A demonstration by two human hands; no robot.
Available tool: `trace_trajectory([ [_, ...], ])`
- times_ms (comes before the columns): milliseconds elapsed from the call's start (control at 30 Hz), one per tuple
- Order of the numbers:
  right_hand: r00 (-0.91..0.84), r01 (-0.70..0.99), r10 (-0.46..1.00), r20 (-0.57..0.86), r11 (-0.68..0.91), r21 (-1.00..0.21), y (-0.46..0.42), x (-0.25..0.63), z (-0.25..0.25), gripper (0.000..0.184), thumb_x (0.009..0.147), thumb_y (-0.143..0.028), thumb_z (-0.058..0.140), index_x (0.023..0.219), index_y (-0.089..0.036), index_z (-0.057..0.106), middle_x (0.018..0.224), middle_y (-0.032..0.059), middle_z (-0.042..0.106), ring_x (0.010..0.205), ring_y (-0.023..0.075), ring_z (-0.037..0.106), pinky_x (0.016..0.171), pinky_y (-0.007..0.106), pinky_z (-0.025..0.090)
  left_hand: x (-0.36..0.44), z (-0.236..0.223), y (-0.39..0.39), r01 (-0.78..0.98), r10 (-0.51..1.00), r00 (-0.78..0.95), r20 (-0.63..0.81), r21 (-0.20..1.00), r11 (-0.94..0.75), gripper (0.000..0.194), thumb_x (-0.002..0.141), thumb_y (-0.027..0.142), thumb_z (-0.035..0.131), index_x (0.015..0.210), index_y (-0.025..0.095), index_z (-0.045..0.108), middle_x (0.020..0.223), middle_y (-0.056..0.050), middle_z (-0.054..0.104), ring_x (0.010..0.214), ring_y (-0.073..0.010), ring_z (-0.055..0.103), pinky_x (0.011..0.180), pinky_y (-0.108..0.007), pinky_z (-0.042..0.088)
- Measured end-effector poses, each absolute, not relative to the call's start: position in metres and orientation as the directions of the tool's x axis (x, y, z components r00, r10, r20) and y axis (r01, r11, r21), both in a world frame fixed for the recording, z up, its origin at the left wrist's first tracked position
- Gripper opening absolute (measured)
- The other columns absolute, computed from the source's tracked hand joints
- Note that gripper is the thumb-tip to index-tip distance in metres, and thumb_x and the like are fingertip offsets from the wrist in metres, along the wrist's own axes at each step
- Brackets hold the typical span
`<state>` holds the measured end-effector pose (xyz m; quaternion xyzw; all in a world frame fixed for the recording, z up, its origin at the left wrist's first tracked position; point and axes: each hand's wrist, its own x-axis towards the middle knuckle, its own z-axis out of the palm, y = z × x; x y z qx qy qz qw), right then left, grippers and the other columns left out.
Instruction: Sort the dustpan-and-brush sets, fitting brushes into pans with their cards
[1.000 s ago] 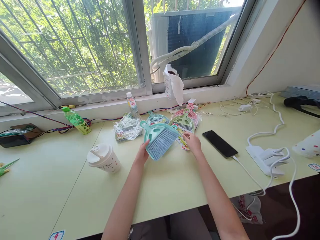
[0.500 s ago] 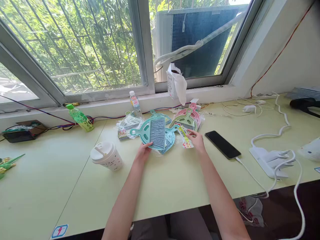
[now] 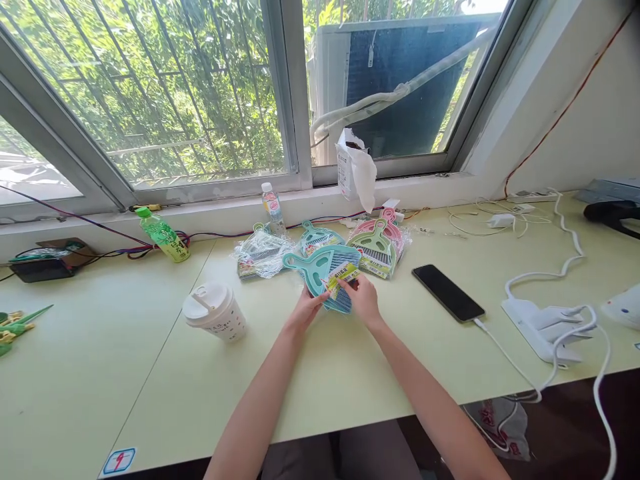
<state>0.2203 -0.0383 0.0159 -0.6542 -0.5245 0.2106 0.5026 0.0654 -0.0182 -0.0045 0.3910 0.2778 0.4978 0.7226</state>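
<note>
My left hand is closed on the lower edge of a teal mini dustpan and brush set, its handle pointing left. Pinched in my right hand is a yellow-green printed label card, laid across the grey-blue bristles. My left thumb also touches the card's lower left end. Right behind lie more sets: a teal one, a green one with its label, and a pink one. A clear plastic-wrapped set lies to the left of them.
A white lidded cup stands left of my arms. Rightward lie a black phone on a cable and a white power strip. Toward the window are a green bottle, a clear bottle and a tissue pack.
My right hand has moved left with the label card, bringing it onto the teal set. The set has shifted right and turned, and the separate teal piece behind it no longer shows apart.
</note>
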Motion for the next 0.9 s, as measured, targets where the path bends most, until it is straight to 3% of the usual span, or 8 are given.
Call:
trace_trajectory([
  [267, 0.216, 0.726, 0.907, 0.361, 0.098, -0.681, -0.029, 0.252, 0.018, 0.045, 0.078, -0.064, 0.047, 0.063, -0.021, 0.05, 0.078, 0.0045, 0.056, 0.076, 0.0206, 0.052, 0.059, 0.029, 0.032, 0.062, 0.0, -0.017, -0.463, 0.944, 0.331, -0.017, 0.869, 0.178, 0.063, 0.064, 0.033, 0.08, 0.117, 0.02, 0.049, 0.123, -0.011, 0.059, 0.114, -0.0294, 0.056, 0.096, -0.046, 0.046],
  [400, 0.179, 0.726, 0.921, 0.346, 0.114, -0.678, -0.028, 0.253, 0.016, 0.04, 0.079, -0.059, 0.05, 0.065, -0.022, 0.049, 0.078, 0.0034, 0.055, 0.077, 0.0209, 0.051, 0.06, 0.03, 0.034, 0.064, 0.001, -0.019, -0.393, 0.954, 0.3, -0.017, 0.909, 0.14, 0.071, 0.053, 0.021, 0.085, 0.116, 0.02, 0.05, 0.12, -0.011, 0.061, 0.115, -0.0307, 0.055, 0.098, -0.047, 0.044],
  [533, 0.276, 0.685, 0.886, 0.374, 0.091, -0.723, -0.03, 0.243, 0.012, 0.034, 0.077, -0.056, 0.054, 0.078, -0.021, 0.055, 0.086, 0.0054, 0.057, 0.084, 0.0228, 0.052, 0.071, 0.035, 0.04, 0.067, 0.004, -0.021, -0.37, 0.968, 0.247, -0.045, 0.919, 0.137, 0.073, 0.05, 0.02, 0.085, 0.115, 0.019, 0.051, 0.115, -0.011, 0.064, 0.112, -0.0312, 0.057, 0.096, -0.047, 0.045],
  [633, 0.425, 0.552, 0.81, 0.405, 0.122, -0.825, -0.03, 0.233, 0.008, 0.053, 0.07, -0.053, 0.063, 0.11, -0.021, 0.051, 0.114, 0.0109, 0.055, 0.104, 0.0268, 0.049, 0.088, 0.043, 0.04, 0.066, 0.009, -0.023, -0.389, 0.972, 0.227, -0.056, 0.91, 0.143, 0.07, 0.051, 0.021, 0.084, 0.113, 0.019, 0.052, 0.112, -0.01, 0.065, 0.107, -0.0306, 0.06, 0.094, -0.047, 0.047],
  [700, 0.457, 0.341, 0.836, 0.304, 0.151, -0.928, -0.03, 0.227, 0.007, 0.064, 0.069, -0.052, 0.065, 0.122, -0.022, 0.044, 0.127, 0.0126, 0.05, 0.112, 0.0269, 0.048, 0.093, 0.043, 0.041, 0.064, 0.011, -0.023, -0.401, 0.972, 0.226, -0.061, 0.903, 0.15, 0.067, 0.052, 0.022, 0.083, 0.112, 0.019, 0.053, 0.11, -0.01, 0.065, 0.106, -0.0301, 0.061, 0.093, -0.047, 0.047],
  [800, 0.198, -0.07, 0.98, 0.033, 0.048, -0.996, -0.032, 0.221, 0.009, 0.055, 0.071, -0.051, 0.064, 0.117, -0.023, 0.051, 0.12, 0.0099, 0.059, 0.107, 0.0253, 0.057, 0.087, 0.039, 0.048, 0.061, 0.013, -0.023, -0.411, 0.973, 0.225, -0.048, 0.901, 0.139, 0.065, 0.054, 0.023, 0.083, 0.111, 0.019, 0.053, 0.112, -0.009, 0.065, 0.105, -0.0287, 0.061, 0.093, -0.045, 0.047],
  [900, -0.028, -0.265, 0.994, -0.108, -0.112, -0.958, -0.035, 0.22, 0.013, 0.045, 0.068, -0.047, 0.068, 0.105, -0.023, 0.059, 0.102, 0.0068, 0.069, 0.091, 0.0249, 0.065, 0.078, 0.038, 0.054, 0.058, 0.013, -0.021, -0.379, 0.968, 0.25, -0.027, 0.917, 0.123, 0.065, 0.055, 0.026, 0.083, 0.113, 0.019, 0.053, 0.111, -0.009, 0.065, 0.103, -0.0274, 0.061, 0.092, -0.043, 0.047],
])
